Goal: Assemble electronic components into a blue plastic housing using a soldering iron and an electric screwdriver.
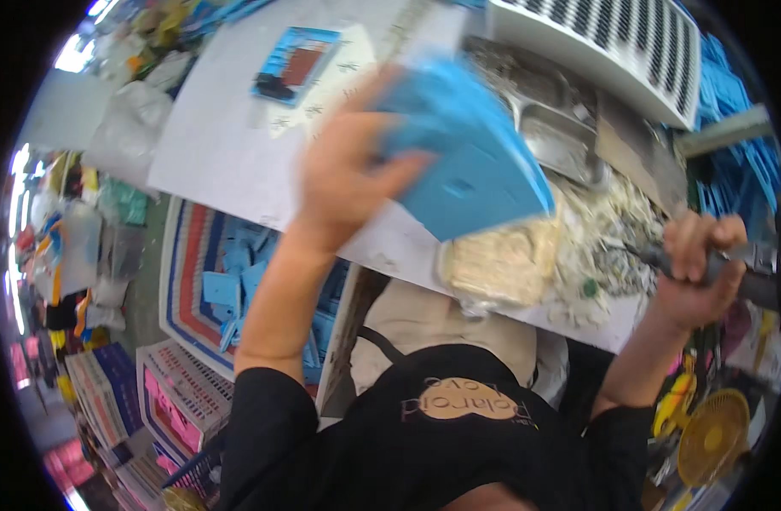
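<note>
Many blue pieces [228,289] in a striped box [184,255], below the white table [216,128] at its near left edge. On the table's far left part, a blue-framed item [296,64]. Over the table's middle, with the blurred left hand [343,166], gripping a large blue panel [471,175] by its left side, thumb across the upper face, fingertips too blurred to tell. At the table's near edge, a cream slab in clear wrap [501,264]; then, farther along the table, a heap of small grey and pale parts [608,272]. By the table's right end, with the right hand [697,264], fingers wrapped around a dark-handled tool [757,285].
</note>
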Demonstrator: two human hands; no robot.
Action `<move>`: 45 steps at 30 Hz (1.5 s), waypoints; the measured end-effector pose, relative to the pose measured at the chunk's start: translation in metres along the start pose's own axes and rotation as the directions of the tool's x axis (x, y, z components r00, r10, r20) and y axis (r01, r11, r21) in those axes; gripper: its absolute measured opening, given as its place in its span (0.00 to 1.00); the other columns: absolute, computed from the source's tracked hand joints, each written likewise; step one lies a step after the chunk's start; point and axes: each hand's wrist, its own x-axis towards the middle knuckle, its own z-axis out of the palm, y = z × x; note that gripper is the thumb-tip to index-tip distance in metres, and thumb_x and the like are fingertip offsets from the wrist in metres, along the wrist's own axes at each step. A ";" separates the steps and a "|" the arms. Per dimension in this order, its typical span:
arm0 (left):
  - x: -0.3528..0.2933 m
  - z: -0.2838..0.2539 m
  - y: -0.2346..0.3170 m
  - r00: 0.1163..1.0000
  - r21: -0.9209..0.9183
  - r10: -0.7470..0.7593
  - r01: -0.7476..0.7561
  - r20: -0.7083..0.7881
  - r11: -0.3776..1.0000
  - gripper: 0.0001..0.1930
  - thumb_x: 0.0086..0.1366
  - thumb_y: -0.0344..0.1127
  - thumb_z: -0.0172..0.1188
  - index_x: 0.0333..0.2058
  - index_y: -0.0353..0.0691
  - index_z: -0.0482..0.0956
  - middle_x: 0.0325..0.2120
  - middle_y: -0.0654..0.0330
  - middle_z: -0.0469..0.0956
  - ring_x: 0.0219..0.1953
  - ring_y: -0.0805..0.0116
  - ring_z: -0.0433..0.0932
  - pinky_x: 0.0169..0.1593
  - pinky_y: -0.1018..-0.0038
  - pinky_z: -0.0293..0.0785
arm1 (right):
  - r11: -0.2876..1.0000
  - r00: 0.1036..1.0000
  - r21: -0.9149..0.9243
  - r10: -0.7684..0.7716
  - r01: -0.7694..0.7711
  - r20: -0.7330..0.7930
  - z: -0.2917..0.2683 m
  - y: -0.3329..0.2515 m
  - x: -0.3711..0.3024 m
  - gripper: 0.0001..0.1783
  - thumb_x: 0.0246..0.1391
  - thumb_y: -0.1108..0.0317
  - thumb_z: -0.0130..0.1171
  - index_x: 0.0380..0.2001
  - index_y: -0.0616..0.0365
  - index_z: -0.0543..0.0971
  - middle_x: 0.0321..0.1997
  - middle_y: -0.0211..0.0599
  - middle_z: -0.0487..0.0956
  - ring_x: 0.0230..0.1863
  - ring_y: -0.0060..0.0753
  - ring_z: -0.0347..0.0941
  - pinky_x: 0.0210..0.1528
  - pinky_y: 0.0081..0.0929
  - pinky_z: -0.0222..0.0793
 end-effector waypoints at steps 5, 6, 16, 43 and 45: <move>-0.212 -0.159 -0.120 0.437 0.071 -0.443 0.770 -0.783 0.634 0.17 0.71 0.30 0.60 0.52 0.26 0.69 0.50 0.45 0.76 0.51 0.59 0.78 0.54 0.64 0.76 | 0.996 0.975 0.001 0.091 -0.092 -0.202 -0.040 0.003 -0.014 0.15 0.70 0.53 0.53 0.45 0.54 0.73 0.21 0.21 0.63 0.23 0.18 0.59 0.34 0.25 0.55; -0.289 -0.179 -0.133 0.292 0.065 -0.496 0.903 -0.818 0.424 0.20 0.70 0.38 0.63 0.49 0.25 0.71 0.50 0.41 0.76 0.52 0.52 0.79 0.53 0.60 0.76 | 0.995 0.973 -0.004 0.100 -0.103 -0.206 -0.042 0.013 -0.014 0.15 0.70 0.54 0.53 0.45 0.54 0.73 0.22 0.21 0.63 0.23 0.18 0.59 0.34 0.25 0.56; -0.487 -0.117 -0.121 -0.067 0.372 -0.638 0.764 -0.767 -0.527 0.42 0.58 0.56 0.69 0.61 0.29 0.69 0.64 0.36 0.64 0.69 0.35 0.57 0.70 0.45 0.54 | 0.985 0.972 -0.072 0.141 -0.157 -0.187 -0.047 0.044 0.003 0.13 0.69 0.58 0.54 0.47 0.56 0.75 0.22 0.21 0.63 0.24 0.18 0.59 0.36 0.27 0.56; 0.025 -0.031 0.003 0.847 0.091 0.420 -0.470 0.326 0.878 0.14 0.50 0.28 0.71 0.37 0.38 0.81 0.47 0.61 0.77 0.45 0.59 0.76 0.43 0.64 0.73 | 0.261 0.507 0.690 0.844 -0.675 0.176 0.076 0.118 -0.028 0.45 0.70 0.32 0.32 0.64 0.64 0.69 0.56 0.58 0.79 0.51 0.50 0.81 0.53 0.45 0.79; 0.017 -0.022 0.022 0.804 -0.085 0.520 -0.519 0.288 0.850 0.14 0.51 0.27 0.71 0.38 0.36 0.81 0.46 0.62 0.77 0.42 0.63 0.77 0.38 0.67 0.73 | 0.199 0.624 0.801 0.738 -0.565 0.257 0.068 0.124 -0.021 0.48 0.67 0.29 0.35 0.66 0.65 0.67 0.63 0.55 0.75 0.63 0.49 0.75 0.64 0.47 0.73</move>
